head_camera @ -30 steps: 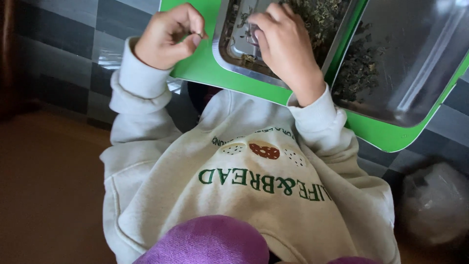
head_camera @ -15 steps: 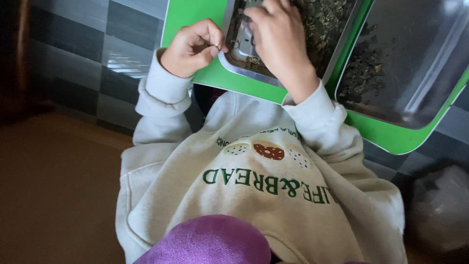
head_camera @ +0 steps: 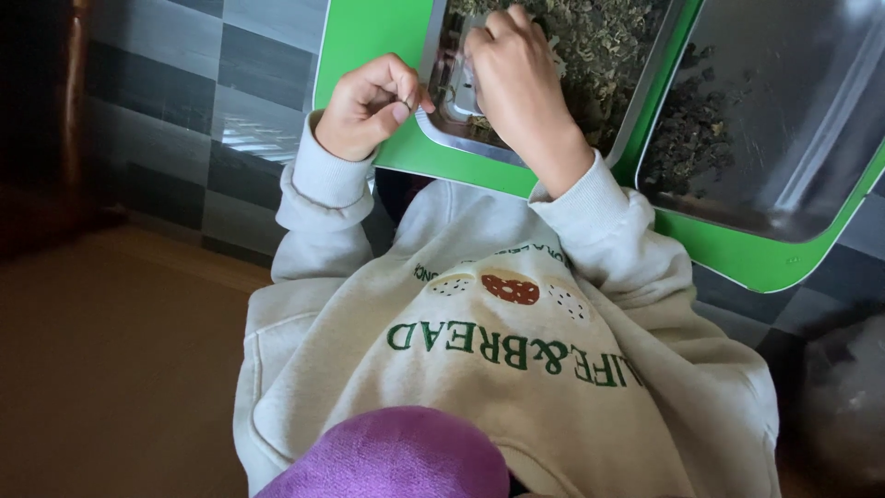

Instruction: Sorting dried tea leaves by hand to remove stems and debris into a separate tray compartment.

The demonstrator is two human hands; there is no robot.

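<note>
1. Left hand (head_camera: 371,109) is curled into a loose fist over the near left edge of the green table (head_camera: 359,41), thumb pressed against the forefinger, pinching a thin dark bit, maybe a stem (head_camera: 407,101); it is too small for me to name surely.
2. Beside it, my right hand (head_camera: 514,78) reaches into the left steel tray (head_camera: 441,115), fingers bent down among the dried green leaves (head_camera: 608,46). I cannot tell whether those fingers grip anything, since the back of the hand hides them.
3. Both hands sit close together, the left one just outside the tray's near left corner, the right one inside it.
4. That tray's near left corner shows bare metal; the leaves lie heaped toward its right side and far part.
5. A second steel tray (head_camera: 802,111) sits just beside it, at the right on the same green table, with a darker heap of leaves (head_camera: 690,138) against its left wall and bare metal across the rest.
6. Cream sweatshirt sleeves (head_camera: 318,184) cover both my wrists.
7. Grey and dark checkered floor tiles (head_camera: 221,101) show left of the table.
8. Something purple and soft (head_camera: 396,456) lies at the bottom of the view, against my sweatshirt.
</note>
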